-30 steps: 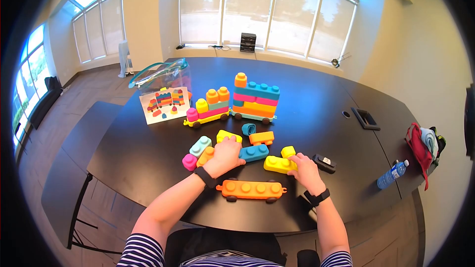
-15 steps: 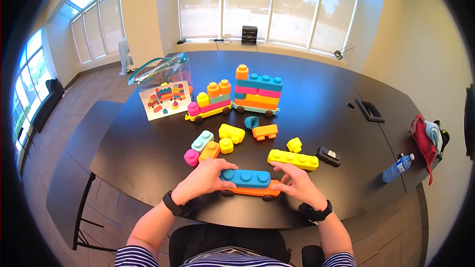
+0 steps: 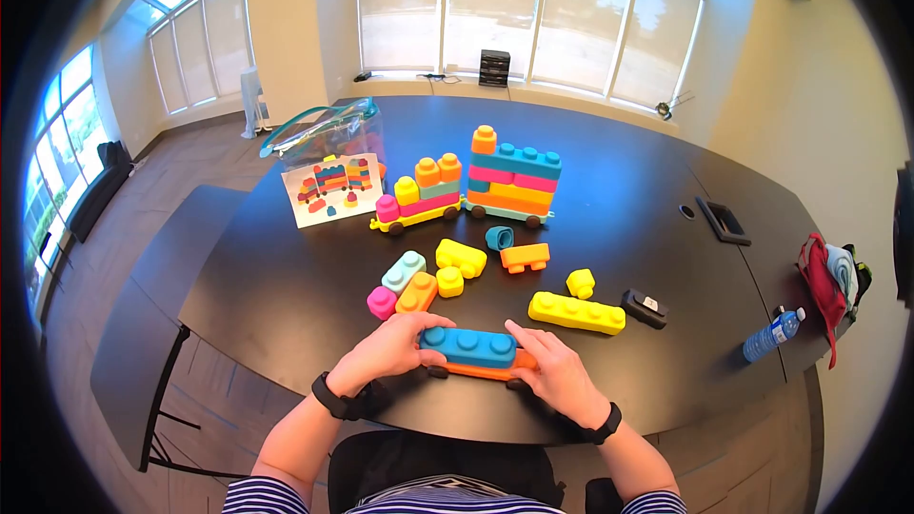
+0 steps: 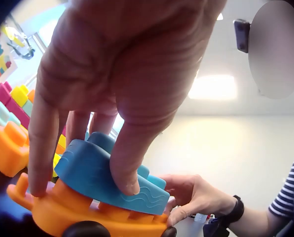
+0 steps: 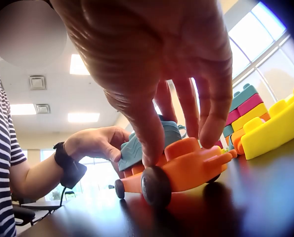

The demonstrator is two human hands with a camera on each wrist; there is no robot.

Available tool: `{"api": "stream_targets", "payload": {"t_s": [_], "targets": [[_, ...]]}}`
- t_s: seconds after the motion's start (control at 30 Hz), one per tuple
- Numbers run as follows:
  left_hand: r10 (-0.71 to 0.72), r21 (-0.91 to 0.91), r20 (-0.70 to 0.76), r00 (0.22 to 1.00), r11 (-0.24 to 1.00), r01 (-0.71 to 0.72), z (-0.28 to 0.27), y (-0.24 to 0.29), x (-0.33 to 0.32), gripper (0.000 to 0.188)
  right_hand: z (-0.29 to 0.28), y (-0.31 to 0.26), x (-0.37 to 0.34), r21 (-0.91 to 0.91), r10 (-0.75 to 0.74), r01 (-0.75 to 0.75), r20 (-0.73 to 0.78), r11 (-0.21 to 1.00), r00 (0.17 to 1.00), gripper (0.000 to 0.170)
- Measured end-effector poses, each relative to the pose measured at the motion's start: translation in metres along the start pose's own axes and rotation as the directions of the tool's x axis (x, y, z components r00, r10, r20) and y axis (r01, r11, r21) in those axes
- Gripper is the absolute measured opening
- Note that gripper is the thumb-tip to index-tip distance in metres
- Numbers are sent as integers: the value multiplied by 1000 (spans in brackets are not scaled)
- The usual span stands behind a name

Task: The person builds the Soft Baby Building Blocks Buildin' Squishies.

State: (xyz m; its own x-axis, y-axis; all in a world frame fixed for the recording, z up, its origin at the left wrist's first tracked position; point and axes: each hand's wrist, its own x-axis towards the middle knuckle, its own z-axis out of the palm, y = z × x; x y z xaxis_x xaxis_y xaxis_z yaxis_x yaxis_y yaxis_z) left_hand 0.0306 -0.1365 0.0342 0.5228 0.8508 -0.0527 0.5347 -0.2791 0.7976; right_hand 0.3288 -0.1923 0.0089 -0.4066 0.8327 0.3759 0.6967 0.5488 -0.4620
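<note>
We record: left hand [image 3: 383, 349], part-closed, pinches blue block [image 3: 471, 347] atop orange wheeled base [image 3: 476, 372]. Right hand [image 3: 564, 376], likewise, grips base.

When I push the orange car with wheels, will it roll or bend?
The orange car will probably roll, since it has dark wheels. Its smooth, moulded body looks stiff, so it likely won't bend. The blue block might slip off: gaps show underneath.

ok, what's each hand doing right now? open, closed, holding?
Left hand: closed, holding the blue block at one end.
Right hand: closed, holding the orange wagon at the opposite end.
</note>
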Motion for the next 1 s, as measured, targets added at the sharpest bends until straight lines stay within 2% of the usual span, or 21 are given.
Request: {"api": "stream_targets", "payload": {"t_s": [0.27, 0.4, 0.67, 0.77, 0.87, 0.93, 1.0], "targets": [[76, 117, -110, 991, 991, -64, 5, 7, -10, 53, 2, -12, 1, -42, -57, 59, 47, 997, 997, 62], [70, 150, -119, 990, 987, -52, 7, 4, -10, 57, 6, -5, 4, -16, -23, 24, 44, 1000, 999, 55], [64, 125, -159, 985, 991, -44, 7, 3, -13, 55, 4, 0, 12, 39, -22, 19, 75, 999, 997, 50], [41, 106, -153, 987, 994, -24, 6, 6, -14, 54, -15, -1, 22, 43, 16, -27, 244, 999, 970, 50], [45, 108, -150, 988, 994, -29, 6, 7, -13, 55, -32, 30, 40, 84, -63, 45, 225, 995, 972, 48], [65, 119, -153, 986, 992, -47, 7, 5, -13, 55, -50, 45, 57, -63, 129, -124, 67, 990, 989, 51], [96, 134, -156, 983, 988, -75, 8, 2, -12, 55, -57, 91, 73, -270, 250, -271, -111, 924, 962, 52]]}}
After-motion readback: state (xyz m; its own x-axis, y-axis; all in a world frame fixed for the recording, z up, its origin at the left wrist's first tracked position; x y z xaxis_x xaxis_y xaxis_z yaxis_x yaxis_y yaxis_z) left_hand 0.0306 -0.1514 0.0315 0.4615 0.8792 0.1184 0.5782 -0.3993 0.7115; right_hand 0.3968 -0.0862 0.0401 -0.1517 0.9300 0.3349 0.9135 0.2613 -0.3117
